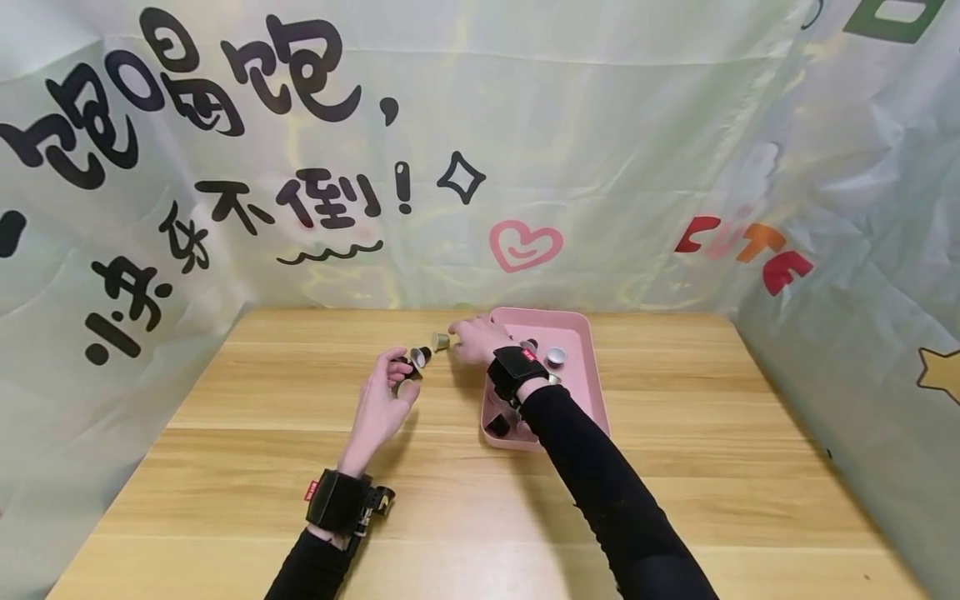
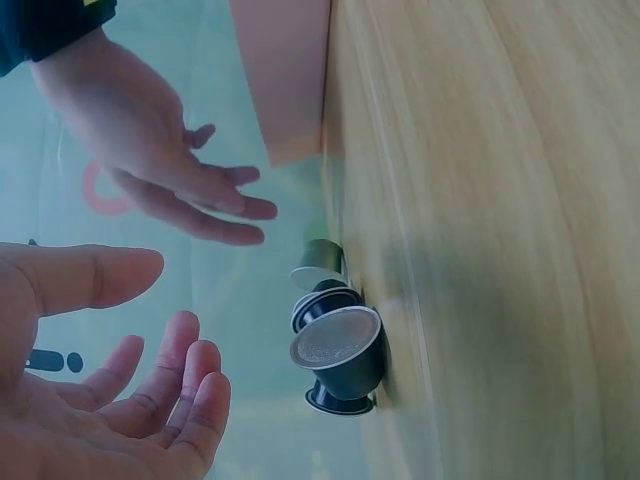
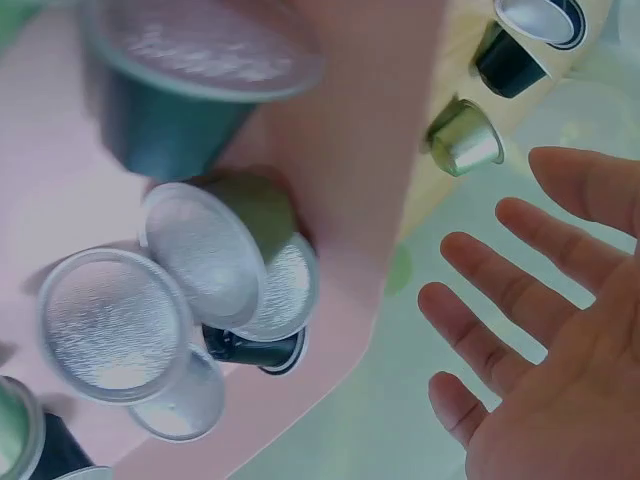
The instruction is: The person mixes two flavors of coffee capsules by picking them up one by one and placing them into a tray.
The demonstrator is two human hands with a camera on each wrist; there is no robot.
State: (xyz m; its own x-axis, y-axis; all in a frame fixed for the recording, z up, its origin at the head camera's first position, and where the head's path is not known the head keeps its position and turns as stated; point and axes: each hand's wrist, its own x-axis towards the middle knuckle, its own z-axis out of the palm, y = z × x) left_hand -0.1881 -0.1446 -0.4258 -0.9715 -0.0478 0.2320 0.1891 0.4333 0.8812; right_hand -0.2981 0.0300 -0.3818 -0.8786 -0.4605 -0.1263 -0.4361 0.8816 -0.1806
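Note:
Coffee capsules with silver foil lids lie on the table left of a pink tray [image 1: 579, 392]. My left hand [image 1: 381, 404] is beside the nearer ones, palm turned inward, fingers loosely bent and holding nothing. In the left wrist view a dark capsule [image 2: 350, 355] leans among other dark ones, with a gold-green capsule [image 2: 322, 258] beyond them. My right hand [image 1: 478, 340] reaches past the tray's left rim, close to that gold-green capsule. Its fingers [image 3: 515, 290] are spread and nearly straight, with nothing between them.
More capsules lie in the tray, including a silver-lidded one [image 1: 556, 357] and a black one [image 1: 497, 426]. Several cluster near a tray corner in the right wrist view. The wooden table [image 1: 675, 467] meets a printed cloth backdrop [image 1: 630, 150] behind.

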